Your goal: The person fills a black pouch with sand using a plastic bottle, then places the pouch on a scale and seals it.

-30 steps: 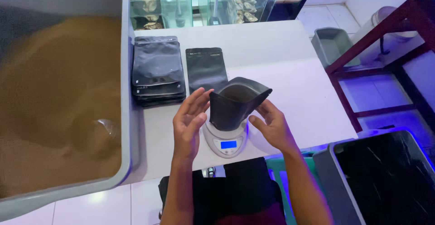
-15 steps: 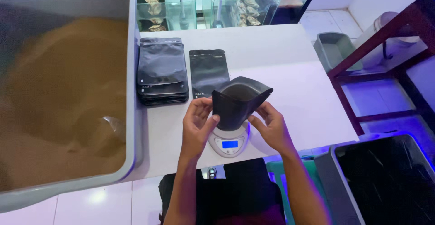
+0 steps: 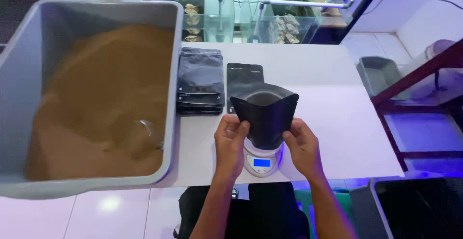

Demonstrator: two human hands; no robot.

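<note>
An open black stand-up pouch (image 3: 266,115) stands upright on a small white digital scale (image 3: 261,160) near the table's front edge. My left hand (image 3: 230,141) holds the pouch's left side and my right hand (image 3: 300,144) holds its right side, both low on the bag. The pouch's mouth gapes open toward me. The scale's blue display shows below the bag, between my wrists.
A big grey tub (image 3: 29,51) of brown powder, with a clear scoop (image 3: 144,130) sunk in it, fills the left. A stack of black pouches (image 3: 200,81) and a single flat pouch (image 3: 243,75) lie on the white table (image 3: 333,118). Glass tanks stand behind; a grey bin (image 3: 379,73) and a red-brown rack stand to the right.
Both hands have slid lower on the pouch and closed on its sides. The pouch now stands straighter on the scale.
</note>
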